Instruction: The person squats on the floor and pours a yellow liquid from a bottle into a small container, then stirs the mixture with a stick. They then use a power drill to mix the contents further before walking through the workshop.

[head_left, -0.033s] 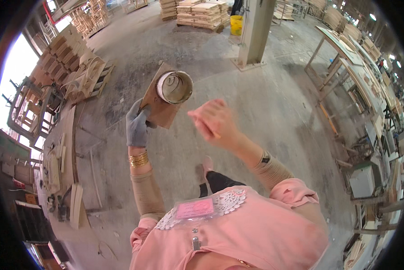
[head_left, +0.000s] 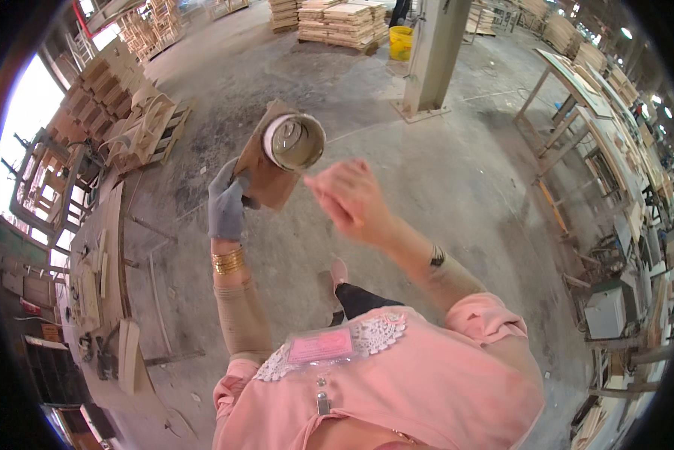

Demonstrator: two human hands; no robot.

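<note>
My left hand [head_left: 226, 206], in a grey glove, is closed round the near edge of a flat brown board [head_left: 271, 184]. On the board sits a round, open-topped can [head_left: 316, 155] with a whitish outer wall and a stained inside. It tilts so that I look into it. Just right of the can is my bare right hand [head_left: 350, 201], closed and slightly blurred. A small orange-tan bit shows at its lower side, but whatever the fingers hold is too hidden to name. The right hand and the can do not touch.
A steel column [head_left: 429, 64] rises ahead, with a yellow bucket [head_left: 401, 43] beside it and stacked wooden boards [head_left: 341, 24] behind. A long workbench [head_left: 558, 67] runs along the right. At left are a wood-laden pallet [head_left: 153, 142] and a low table [head_left: 115, 247] with wood strips.
My right hand has shifted slightly up and left, closer to the can. The floor and column sit a little differently in view. The left hand keeps its grip on the board.
</note>
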